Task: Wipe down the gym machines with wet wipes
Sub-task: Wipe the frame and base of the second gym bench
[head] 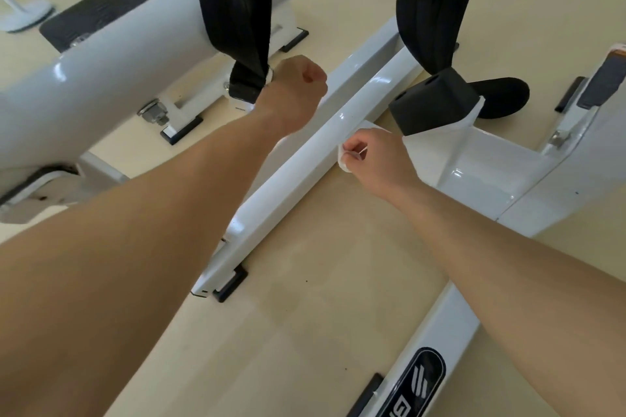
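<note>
A white gym machine fills the view. Its long white floor beam (305, 159) runs from lower centre up to the right. My right hand (376, 159) pinches a white wet wipe (342, 159) against the right side of that beam, near a black foam block (437, 101). My left hand (294, 91) is curled into a fist above the beam, next to the lower end of a black strap (247, 81). Whether the fist holds anything is hidden.
A thick white tube (101, 78) crosses the upper left. A second black pad (430, 10) hangs at the upper right. Another white frame bar with a black logo (423, 379) lies at the bottom right. A black floor mat (111, 3) lies far left on the pale wooden floor.
</note>
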`<state>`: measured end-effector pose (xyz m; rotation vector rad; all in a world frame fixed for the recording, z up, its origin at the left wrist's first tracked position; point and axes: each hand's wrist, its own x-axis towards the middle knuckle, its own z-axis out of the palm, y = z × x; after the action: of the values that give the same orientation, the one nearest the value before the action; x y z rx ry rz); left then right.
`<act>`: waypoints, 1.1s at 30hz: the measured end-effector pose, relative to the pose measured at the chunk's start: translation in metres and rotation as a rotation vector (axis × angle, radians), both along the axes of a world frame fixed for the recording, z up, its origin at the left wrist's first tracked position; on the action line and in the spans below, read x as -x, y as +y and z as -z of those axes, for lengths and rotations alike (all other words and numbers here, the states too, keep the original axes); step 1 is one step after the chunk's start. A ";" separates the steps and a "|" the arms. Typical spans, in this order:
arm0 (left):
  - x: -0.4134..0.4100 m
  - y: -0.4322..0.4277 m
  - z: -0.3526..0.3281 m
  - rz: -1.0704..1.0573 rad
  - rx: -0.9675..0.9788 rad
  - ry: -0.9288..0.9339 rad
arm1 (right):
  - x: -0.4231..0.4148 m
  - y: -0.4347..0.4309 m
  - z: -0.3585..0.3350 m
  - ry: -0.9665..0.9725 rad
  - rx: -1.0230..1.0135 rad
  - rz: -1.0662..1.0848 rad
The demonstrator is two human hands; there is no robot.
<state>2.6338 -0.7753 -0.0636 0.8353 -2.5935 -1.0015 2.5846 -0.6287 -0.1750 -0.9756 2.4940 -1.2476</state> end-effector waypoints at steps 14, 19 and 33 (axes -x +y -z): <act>-0.021 -0.043 0.010 0.289 0.637 -0.170 | -0.063 -0.106 0.019 -0.299 0.276 0.128; -0.017 -0.042 0.010 0.289 0.646 -0.163 | -0.046 -0.117 0.013 -0.246 0.282 0.247; -0.017 -0.046 0.012 0.333 0.671 -0.158 | -0.025 -0.122 0.025 -0.267 0.315 0.392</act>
<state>2.6508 -0.8211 -0.0758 0.3240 -2.9632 -0.0735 2.6093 -0.7503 -0.2004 -0.3375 2.3878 -1.7935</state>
